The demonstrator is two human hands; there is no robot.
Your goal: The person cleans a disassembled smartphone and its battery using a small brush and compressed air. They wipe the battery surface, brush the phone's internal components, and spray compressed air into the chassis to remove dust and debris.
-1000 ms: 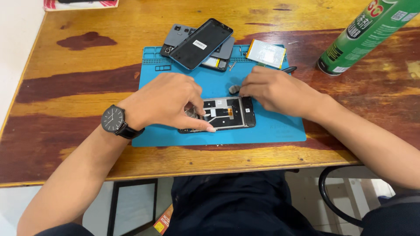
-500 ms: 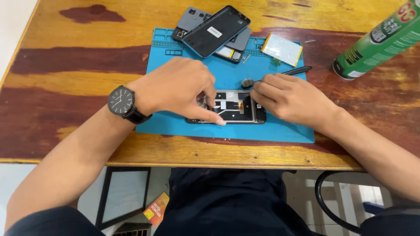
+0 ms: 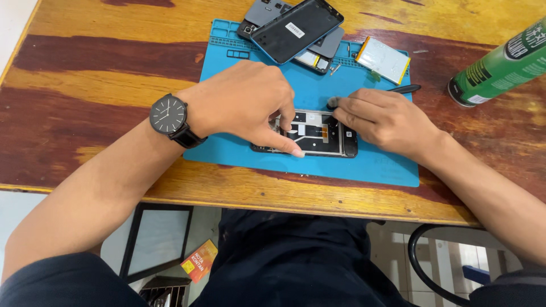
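An opened phone (image 3: 318,135), its back cover off and its dark inner boards showing, lies on a blue work mat (image 3: 318,165). My left hand (image 3: 244,105), with a black wristwatch (image 3: 169,115) on that wrist, grips the phone's left end, thumb on the near edge and fingers on top. My right hand (image 3: 387,119) rests at the phone's right end and holds a thin black tool (image 3: 405,89). The tool's grey tip sits just above the phone's top edge, and most of its shaft is hidden in the hand.
At the mat's far edge lie stacked phone parts with a dark screen panel (image 3: 297,24) on top, and a flat battery (image 3: 383,58) to their right. A green spray can (image 3: 500,67) lies at the right. The wooden table (image 3: 85,74) ends just below the mat.
The view has shifted, so the mat and hands sit higher and larger in frame. Both hands stay on the opened phone, with the tool tip still at its top right.
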